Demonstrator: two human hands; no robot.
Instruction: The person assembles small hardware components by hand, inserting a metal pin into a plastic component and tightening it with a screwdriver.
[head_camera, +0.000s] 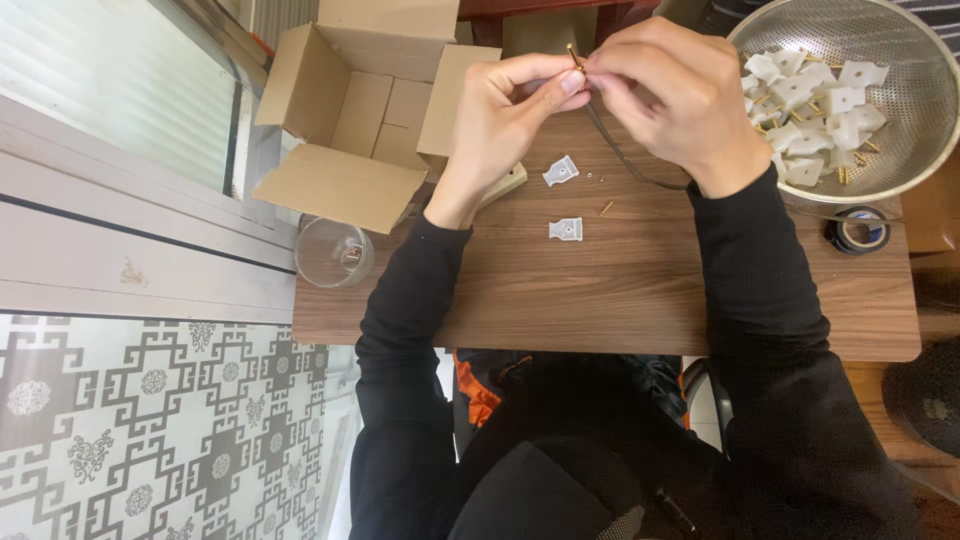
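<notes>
Wooden tabletop (640, 290), dark walnut grain, seen from above.

Two small white plastic shells (562, 171) and (566, 229) lie near the middle, slightly apart; a short brass pin (606, 208) and tiny bits lie just beside them. An open cardboard box (365, 110) sits at the far left corner, a clear glass jar (333, 252) at the left edge below it. A metal colander (905, 120) of white shells and brass pins rests at the far right, a roll of black tape (858, 230) near it.
</notes>
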